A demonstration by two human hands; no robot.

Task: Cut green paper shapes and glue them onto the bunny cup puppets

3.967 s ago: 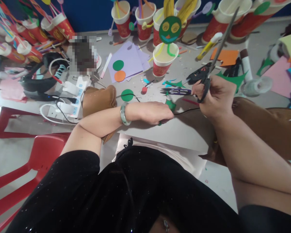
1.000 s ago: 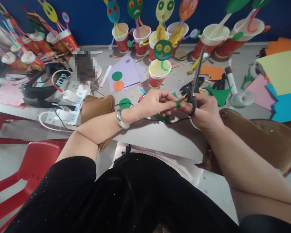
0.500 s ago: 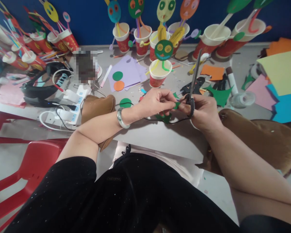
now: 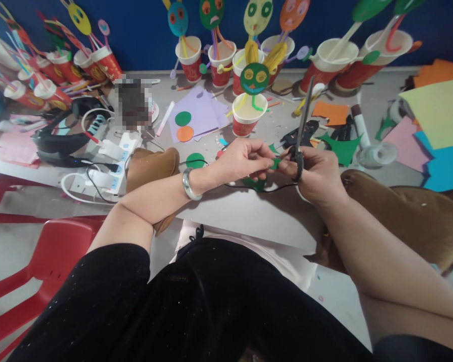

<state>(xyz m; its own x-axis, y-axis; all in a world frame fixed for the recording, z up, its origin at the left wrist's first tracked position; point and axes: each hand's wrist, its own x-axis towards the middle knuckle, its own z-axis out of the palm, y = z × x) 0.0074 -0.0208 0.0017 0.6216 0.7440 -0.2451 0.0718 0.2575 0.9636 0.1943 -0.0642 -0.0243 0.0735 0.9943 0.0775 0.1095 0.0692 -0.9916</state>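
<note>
My left hand [image 4: 245, 161], with a bangle at its wrist, pinches a small piece of green paper [image 4: 276, 164] between thumb and fingers. Opposite it, my right hand [image 4: 317, 171] is closed round the black handles of a pair of scissors [image 4: 302, 130], whose blades point up and away from me. The right fingertips touch or nearly touch the right edge of the green piece. Under the hands lies another green scrap [image 4: 253, 184], partly covered. A green paper circle [image 4: 195, 160] rests on the table left of my left hand.
A paper cup [image 4: 245, 120] with a green-faced figure stands beyond my hands. More cup figures line the back wall. Purple sheets [image 4: 200, 110] lie left of centre, a glue gun [image 4: 300, 133] behind the scissors, clear tape [image 4: 379, 153] at right. A power strip [image 4: 123, 166] sits at left.
</note>
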